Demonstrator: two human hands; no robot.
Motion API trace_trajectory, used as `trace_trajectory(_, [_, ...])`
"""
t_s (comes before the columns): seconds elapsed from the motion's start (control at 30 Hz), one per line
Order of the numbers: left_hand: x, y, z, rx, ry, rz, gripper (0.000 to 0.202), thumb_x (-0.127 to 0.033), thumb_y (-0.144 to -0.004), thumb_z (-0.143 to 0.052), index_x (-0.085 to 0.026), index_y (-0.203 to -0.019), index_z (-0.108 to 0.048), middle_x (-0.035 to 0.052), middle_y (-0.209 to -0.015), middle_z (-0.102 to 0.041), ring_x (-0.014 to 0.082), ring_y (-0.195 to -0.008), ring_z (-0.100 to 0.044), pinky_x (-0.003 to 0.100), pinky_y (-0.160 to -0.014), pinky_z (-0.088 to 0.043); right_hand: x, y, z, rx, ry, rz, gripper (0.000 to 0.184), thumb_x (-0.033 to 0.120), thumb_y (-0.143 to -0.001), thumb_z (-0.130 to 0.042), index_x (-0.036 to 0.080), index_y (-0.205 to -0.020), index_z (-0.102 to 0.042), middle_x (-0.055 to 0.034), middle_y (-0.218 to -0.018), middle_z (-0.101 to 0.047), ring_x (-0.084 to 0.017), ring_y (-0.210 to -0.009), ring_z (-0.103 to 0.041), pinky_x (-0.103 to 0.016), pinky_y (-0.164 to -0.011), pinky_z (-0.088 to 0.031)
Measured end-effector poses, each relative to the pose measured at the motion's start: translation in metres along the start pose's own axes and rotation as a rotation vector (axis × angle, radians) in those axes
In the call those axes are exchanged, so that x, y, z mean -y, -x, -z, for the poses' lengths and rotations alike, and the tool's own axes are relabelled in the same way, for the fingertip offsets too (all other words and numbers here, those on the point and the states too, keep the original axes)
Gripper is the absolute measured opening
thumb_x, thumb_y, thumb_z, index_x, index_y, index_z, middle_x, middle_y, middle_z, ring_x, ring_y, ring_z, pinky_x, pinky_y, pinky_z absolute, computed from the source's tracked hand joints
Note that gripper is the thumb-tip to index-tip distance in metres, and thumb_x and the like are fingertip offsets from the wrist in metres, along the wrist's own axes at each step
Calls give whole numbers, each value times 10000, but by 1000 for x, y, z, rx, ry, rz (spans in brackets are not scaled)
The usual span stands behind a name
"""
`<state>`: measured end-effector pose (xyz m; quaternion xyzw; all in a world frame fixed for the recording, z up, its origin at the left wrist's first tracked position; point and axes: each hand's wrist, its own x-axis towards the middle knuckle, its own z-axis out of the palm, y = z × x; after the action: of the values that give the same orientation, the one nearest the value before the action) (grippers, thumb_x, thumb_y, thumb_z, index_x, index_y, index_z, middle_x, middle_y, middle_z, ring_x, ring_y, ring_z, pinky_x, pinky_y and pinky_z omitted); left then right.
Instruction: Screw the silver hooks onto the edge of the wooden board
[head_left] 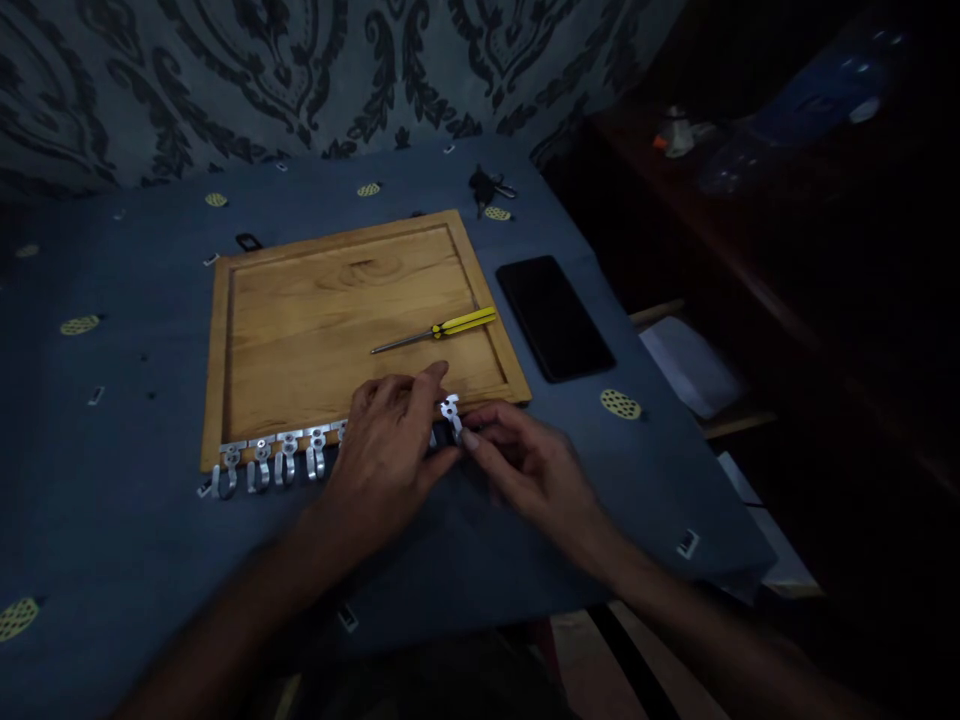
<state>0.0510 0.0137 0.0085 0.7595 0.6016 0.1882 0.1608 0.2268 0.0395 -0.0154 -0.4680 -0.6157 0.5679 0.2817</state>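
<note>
A wooden tray [300, 300] lies on a blue patterned cloth [112, 430]. Along its near edge runs a row of several metal hooks [262, 460]. My left hand [390, 450] rests over the row's right part, fingers curled down against the tray's edge. My right hand [525, 465] pinches one metal hook [451, 410] at the tray's near right end, thumb and fingers closed on it. A yellow-handled screwdriver [439, 330] lies loose on the tray's right side, just beyond both hands.
A black phone [553, 315] lies face up to the right of the tray. A bunch of keys [487, 187] sits at the far edge. To the right the table ends, with white papers [690, 365] lower down and a dark shelf behind.
</note>
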Motion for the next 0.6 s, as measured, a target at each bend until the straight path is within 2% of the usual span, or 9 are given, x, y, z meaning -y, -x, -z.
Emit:
trace_trajectory(0.13, [-1, 0, 0, -1, 9, 16, 631, -181, -881, -708, -181, -1410, -363, 103, -1252, -692, 301, -1191, -589, 494, -1028, -410, -1, -2, 7, -139, 290, 243, 116, 276, -948, -574, 225, -953, -678, -20, -829, -745, -154, -727, -709, -260, -629, -557])
trace_trajectory(0.23, [-1, 0, -1, -6, 5, 14, 646, -193, -878, -719, -180, -1414, -359, 100, -1250, -693, 303, -1183, -589, 493, -1021, -410, -4, -7, 12, -175, 491, 497, 138, 189, -959, -558, 210, -999, -688, -45, -925, -744, -175, -858, -711, -309, -789, -587])
trace_trajectory(0.33, [-1, 1, -3, -20, -15, 4, 676, -205, -868, -738, -168, -1420, -349, 108, -1262, -686, 305, -1179, -582, 493, -1021, -408, -9, -10, 14, -165, 649, 697, 201, 116, -940, -575, 178, -1092, -691, -84, -1053, -746, -202, -990, -685, -347, -877, -591])
trace_trajectory(0.47, [0, 3, -5, -42, -14, -8, 691, -196, -865, -737, -161, -1428, -338, 114, -1273, -681, 307, -1170, -580, 491, -1023, -409, -12, -9, 16, -132, 696, 764, 305, 70, -935, -564, 181, -1199, -668, -87, -1161, -747, -210, -1047, -676, -389, -910, -607])
trace_trajectory(0.6, [0, 3, -5, -50, -2, 0, 716, -209, -863, -735, -190, -1447, -321, 102, -1268, -683, 314, -1177, -575, 500, -1026, -411, -15, -9, 17, -142, 729, 799, 312, 101, -950, -570, 197, -1230, -671, -86, -1179, -760, -230, -1085, -685, -420, -903, -610])
